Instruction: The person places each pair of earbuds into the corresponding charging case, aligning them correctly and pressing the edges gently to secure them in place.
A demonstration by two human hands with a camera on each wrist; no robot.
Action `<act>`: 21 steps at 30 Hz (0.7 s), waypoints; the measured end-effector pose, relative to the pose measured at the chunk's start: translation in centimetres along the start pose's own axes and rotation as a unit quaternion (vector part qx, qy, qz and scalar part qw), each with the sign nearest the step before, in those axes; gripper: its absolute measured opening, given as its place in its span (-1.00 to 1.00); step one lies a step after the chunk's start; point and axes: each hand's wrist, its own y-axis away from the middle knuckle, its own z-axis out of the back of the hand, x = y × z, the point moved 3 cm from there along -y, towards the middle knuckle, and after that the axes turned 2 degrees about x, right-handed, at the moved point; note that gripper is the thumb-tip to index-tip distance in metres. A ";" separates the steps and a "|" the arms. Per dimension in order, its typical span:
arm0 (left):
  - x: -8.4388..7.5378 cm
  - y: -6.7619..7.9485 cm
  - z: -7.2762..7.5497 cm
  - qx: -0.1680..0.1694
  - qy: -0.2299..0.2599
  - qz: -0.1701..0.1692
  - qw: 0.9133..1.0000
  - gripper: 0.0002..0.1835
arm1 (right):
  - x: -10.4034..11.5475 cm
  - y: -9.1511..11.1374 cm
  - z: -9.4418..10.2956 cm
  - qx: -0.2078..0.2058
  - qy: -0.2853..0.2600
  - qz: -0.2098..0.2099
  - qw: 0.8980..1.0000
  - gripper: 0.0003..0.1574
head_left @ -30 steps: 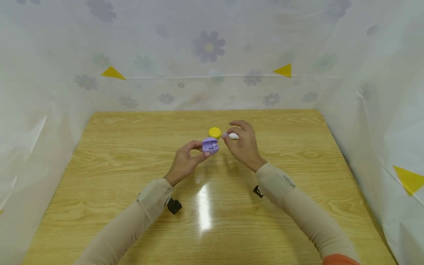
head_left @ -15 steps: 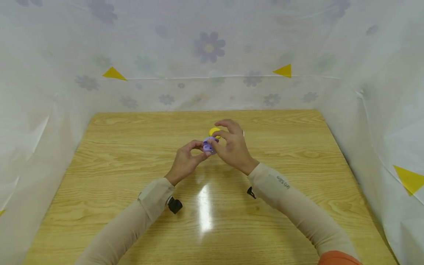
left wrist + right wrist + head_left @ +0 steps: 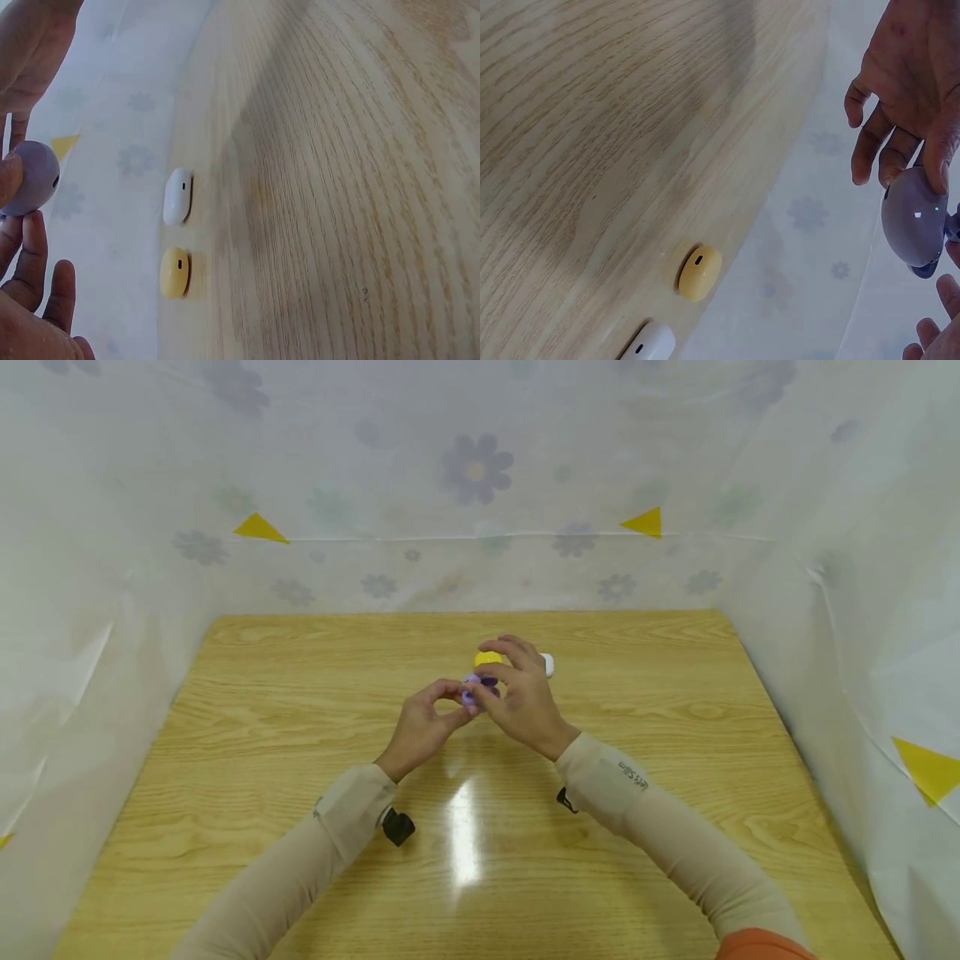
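Note:
My left hand grips a purple earbud case between thumb and fingers, held up over the table with its lid open. The right hand is right at the open case, thumb and index finger pinched together there. A small purple earbud shows at the right fingertips in the right wrist view, beside the case's opening; the fingers hide most of it. In the left wrist view only the smooth rounded outside of the case shows.
A yellow earbud case and a white earbud case sit side by side on the wooden table, just behind the hands. Pale flowered sheeting hangs along the back and sides. A black wrist camera hangs under the left sleeve.
My right hand has moved left with the small purple earbud, from beside the white case to the purple case. The purple case has turned slightly; the left hand stays almost still.

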 end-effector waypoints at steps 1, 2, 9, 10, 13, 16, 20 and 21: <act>0.0 0.0 0.0 0.000 0.000 -0.001 1.000 -0.73 | 0.0 0.0 0.0 -0.001 0.001 0.002 1.000 -0.84; 0.0 0.0 0.0 -0.001 0.001 -0.001 1.000 -0.73 | 0.0 0.0 0.0 -0.001 0.004 0.003 1.000 -0.83; 0.0 -0.1 0.1 -0.005 0.000 0.012 1.000 -0.75 | 0.1 0.4 0.0 0.006 0.029 0.020 0.999 -0.80; -0.1 -0.1 0.1 -0.005 0.000 0.013 1.000 -0.74 | 0.1 0.4 0.0 0.008 0.034 0.023 0.999 -0.79; -0.1 -0.1 0.2 -0.007 0.000 0.013 1.000 -0.74 | 0.1 0.6 -0.1 0.013 0.050 0.037 0.998 -0.80; -0.2 -0.1 0.2 -0.009 0.003 0.007 1.000 -0.74 | 0.1 0.7 -0.2 0.019 0.053 0.040 0.998 -0.83; -0.2 -0.1 0.1 -0.011 0.007 0.001 1.000 -0.74 | -0.1 0.7 -0.2 0.028 0.043 0.033 0.998 -0.87; -0.2 -0.2 0.1 -0.011 0.006 0.002 1.000 -0.74 | -0.1 0.7 -0.2 0.030 0.041 0.032 0.998 -0.88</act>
